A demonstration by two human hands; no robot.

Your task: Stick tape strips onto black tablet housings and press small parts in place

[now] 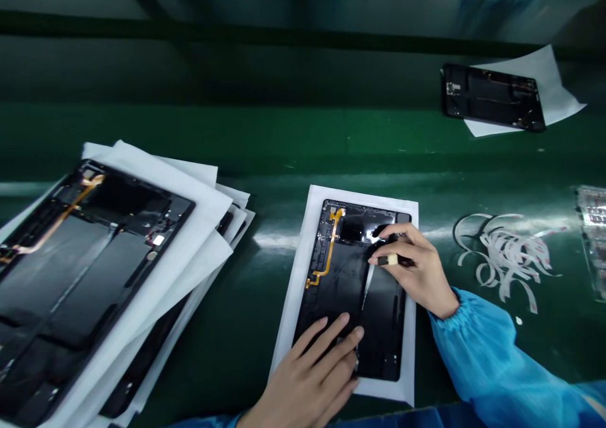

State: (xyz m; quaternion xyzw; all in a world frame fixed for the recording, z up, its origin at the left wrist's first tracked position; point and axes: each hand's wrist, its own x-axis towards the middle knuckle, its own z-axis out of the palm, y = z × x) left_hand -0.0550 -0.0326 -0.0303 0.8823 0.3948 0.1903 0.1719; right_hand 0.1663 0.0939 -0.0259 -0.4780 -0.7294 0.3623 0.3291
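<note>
A black tablet housing [350, 289] lies on a white sheet [293, 289], with an orange flex cable [329, 251] along its left side. My left hand [315, 374] rests with spread fingers on the lower left part of the housing. Near the upper right part, my right hand [416, 264] holds a small black and cream piece [392, 260] between its fingers. A thin pale strip [367, 286] runs down the housing from below the right fingertips.
Stacked housings between white sheets [189, 219] fill the left side. Another black housing [492, 100] lies on paper at the back right. Curled white strips [514, 251] lie right of my right hand, and a clear tray [594, 238] is at the right edge.
</note>
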